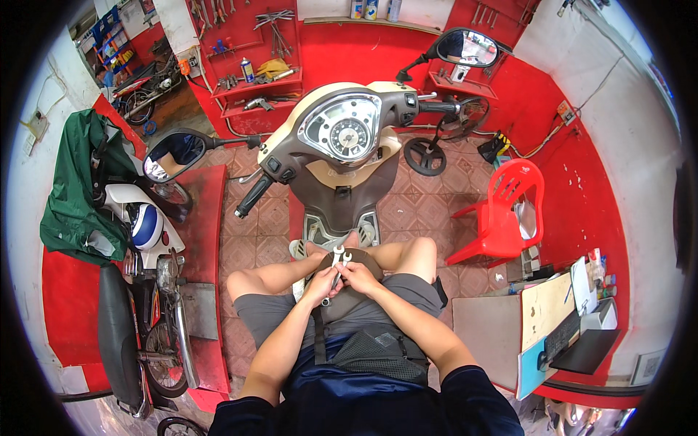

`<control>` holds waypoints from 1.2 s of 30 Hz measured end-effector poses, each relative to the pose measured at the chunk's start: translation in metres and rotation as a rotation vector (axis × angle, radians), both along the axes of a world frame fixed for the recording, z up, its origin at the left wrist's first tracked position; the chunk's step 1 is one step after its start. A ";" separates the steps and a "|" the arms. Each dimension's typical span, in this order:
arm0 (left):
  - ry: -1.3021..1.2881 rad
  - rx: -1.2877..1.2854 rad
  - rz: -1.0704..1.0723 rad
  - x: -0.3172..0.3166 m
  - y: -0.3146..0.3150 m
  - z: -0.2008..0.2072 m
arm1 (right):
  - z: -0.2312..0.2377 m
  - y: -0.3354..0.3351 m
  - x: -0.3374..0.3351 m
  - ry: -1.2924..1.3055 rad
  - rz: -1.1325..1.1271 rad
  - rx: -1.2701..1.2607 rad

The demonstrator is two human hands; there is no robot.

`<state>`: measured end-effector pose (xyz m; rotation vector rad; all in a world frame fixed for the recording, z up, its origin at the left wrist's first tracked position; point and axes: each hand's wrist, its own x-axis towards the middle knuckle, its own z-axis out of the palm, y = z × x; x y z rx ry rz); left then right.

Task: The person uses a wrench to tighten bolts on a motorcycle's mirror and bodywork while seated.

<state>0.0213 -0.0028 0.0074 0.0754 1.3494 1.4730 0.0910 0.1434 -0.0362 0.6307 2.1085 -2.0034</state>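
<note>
Two silver wrenches (339,256) stand out above my hands, held close together with their open jaws pointing away from me. My left hand (318,286) is closed around their shafts, and a ring end shows just below it. Close against it, my right hand (359,280) is also closed on the wrenches; which fingers grip which shaft I cannot tell. Both hands are over the brown seat (342,309) of a scooter, between my bent knees. Ahead are the scooter's handlebar and its round dashboard (340,127).
Mirrors (174,155) stick out on both sides of the handlebar. To the left are parked motorbikes, one under a green cover (80,196). At right stand a red plastic chair (509,211) and a desk with a keyboard (561,338). Tools hang on red wall racks (247,33).
</note>
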 end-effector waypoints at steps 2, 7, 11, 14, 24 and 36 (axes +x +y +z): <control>0.003 -0.014 0.002 -0.001 -0.002 0.000 | 0.010 -0.002 0.000 -0.012 0.010 -0.060; 0.001 -0.006 0.001 -0.001 -0.002 0.000 | 0.021 -0.004 0.001 -0.016 0.003 -0.172; 0.005 -0.007 0.002 -0.001 -0.002 -0.002 | 0.013 -0.004 0.001 0.013 -0.026 -0.169; 0.004 -0.011 0.001 0.000 0.000 -0.001 | -0.001 0.001 0.000 0.013 0.002 -0.078; -0.002 -0.015 0.003 -0.001 0.000 -0.002 | -0.003 0.000 -0.001 0.024 0.033 -0.065; 0.020 -0.024 -0.004 0.000 -0.001 0.002 | -0.009 -0.001 -0.001 0.010 -0.004 -0.057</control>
